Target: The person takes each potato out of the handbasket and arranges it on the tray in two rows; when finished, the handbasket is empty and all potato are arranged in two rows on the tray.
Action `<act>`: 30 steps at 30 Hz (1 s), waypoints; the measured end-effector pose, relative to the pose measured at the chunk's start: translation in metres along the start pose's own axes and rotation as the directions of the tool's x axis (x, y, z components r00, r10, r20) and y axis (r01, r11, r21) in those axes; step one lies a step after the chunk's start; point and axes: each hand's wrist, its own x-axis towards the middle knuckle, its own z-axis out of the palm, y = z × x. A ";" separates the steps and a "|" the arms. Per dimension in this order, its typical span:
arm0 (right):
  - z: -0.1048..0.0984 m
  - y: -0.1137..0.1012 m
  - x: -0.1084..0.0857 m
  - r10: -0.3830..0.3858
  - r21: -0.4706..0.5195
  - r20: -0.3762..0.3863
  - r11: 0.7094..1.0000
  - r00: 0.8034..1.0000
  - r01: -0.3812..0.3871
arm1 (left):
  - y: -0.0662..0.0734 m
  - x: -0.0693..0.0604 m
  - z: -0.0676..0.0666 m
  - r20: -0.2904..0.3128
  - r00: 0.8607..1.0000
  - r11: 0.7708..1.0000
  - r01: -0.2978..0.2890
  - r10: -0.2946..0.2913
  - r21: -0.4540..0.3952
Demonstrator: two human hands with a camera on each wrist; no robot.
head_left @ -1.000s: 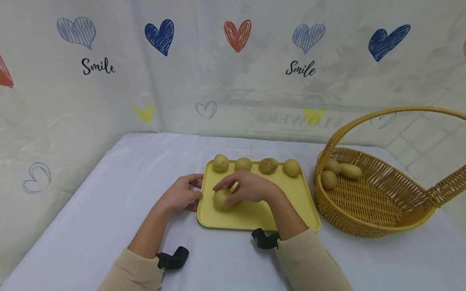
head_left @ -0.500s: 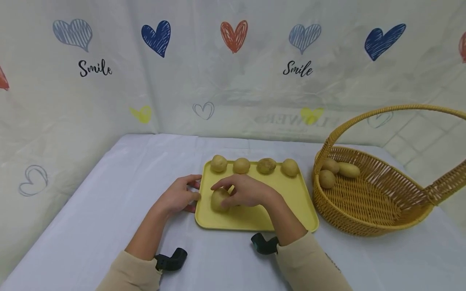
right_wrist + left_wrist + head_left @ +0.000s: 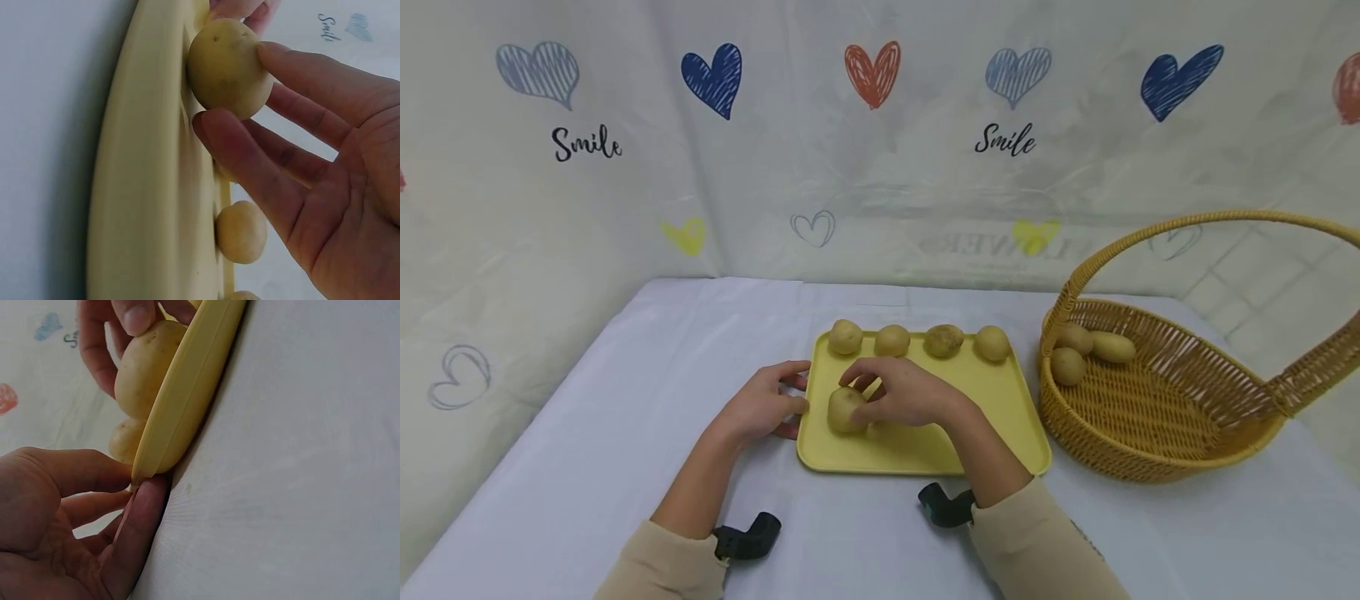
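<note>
A yellow rectangular tray (image 3: 917, 462) lies on the table with several potatoes along its far edge. Near its left side sits one more potato (image 3: 846, 411), and my right hand (image 3: 904, 393) holds it with curled fingers and the thumb against its side. In the right wrist view the thumb meets this potato (image 3: 226, 65) while other fingers pass behind it. My left hand (image 3: 758, 404) grips the tray's left edge; the left wrist view has one finger (image 3: 140, 519) under the rim and another digit on its top.
A wicker basket (image 3: 1150, 467) with a tall handle stands right of the tray. Three potatoes (image 3: 1112, 347) lie inside it at the left. A white cloth (image 3: 625, 433) covers the table, and a heart-printed sheet (image 3: 775, 150) hangs behind.
The right hand's fingers have risen slightly over the potato, leaving more of it visible. The left hand keeps its place on the tray. The whole head view has shifted a little left.
</note>
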 end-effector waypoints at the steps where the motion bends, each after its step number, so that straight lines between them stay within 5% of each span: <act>1: 0.000 0.001 -0.001 -0.002 0.005 0.003 1.000 1.000 0.002 | 0.000 0.000 0.000 0.001 1.000 1.000 0.000 0.000 -0.002; 14: -0.006 0.003 -0.006 0.037 0.047 0.045 0.998 0.998 -0.039 | -0.001 -0.001 0.001 -0.001 1.000 1.000 0.004 -0.004 -0.004; 30: -0.020 0.001 -0.016 -0.002 0.044 0.021 0.999 1.000 0.001 | 0.000 0.000 0.001 -0.003 1.000 1.000 0.003 -0.003 -0.003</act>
